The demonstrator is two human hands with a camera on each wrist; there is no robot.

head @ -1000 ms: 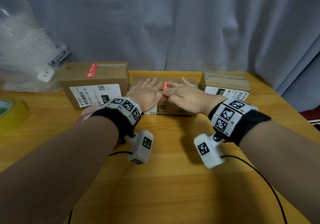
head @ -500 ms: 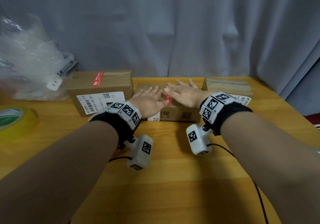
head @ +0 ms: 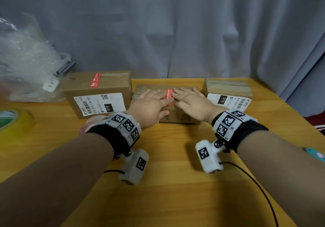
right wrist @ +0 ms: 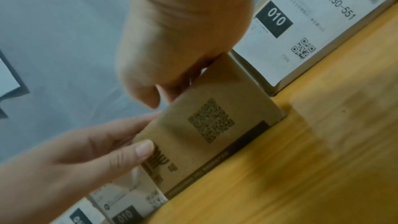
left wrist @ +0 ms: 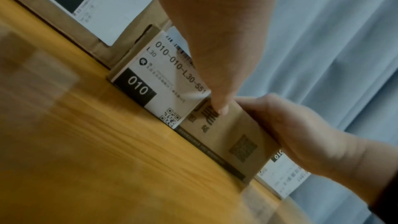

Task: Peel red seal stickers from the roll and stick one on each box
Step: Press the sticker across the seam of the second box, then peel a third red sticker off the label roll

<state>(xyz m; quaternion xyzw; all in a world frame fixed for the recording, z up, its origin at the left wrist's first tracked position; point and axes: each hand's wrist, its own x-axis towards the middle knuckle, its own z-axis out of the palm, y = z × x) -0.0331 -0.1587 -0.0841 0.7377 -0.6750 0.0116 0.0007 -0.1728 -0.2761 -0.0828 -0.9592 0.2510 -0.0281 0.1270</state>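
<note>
Three cardboard boxes stand in a row at the back of the wooden table (head: 175, 195). The left box (head: 98, 95) carries a red seal sticker (head: 95, 82) on top. On the middle box (head: 177, 117) lies another red sticker (head: 169, 95), showing between my hands. My left hand (head: 151, 101) and right hand (head: 188, 98) lie flat on that box's top, one on each side of the sticker. In the left wrist view my left thumb (left wrist: 219, 106) rests on the box's front face (left wrist: 232, 135). The right box (head: 226, 88) shows no sticker. A pinkish roll (head: 86, 127) peeks out behind my left wrist.
A clear bag of bubble wrap (head: 26, 65) with a white plug (head: 51, 85) fills the back left. A yellow tape roll (head: 12, 121) sits at the left edge, a teal object (head: 314, 154) at the right. A grey curtain (head: 175, 30) hangs behind.
My hands have slid apart across the middle box's top, so the red sticker now shows between them. The head view has moved closer.
</note>
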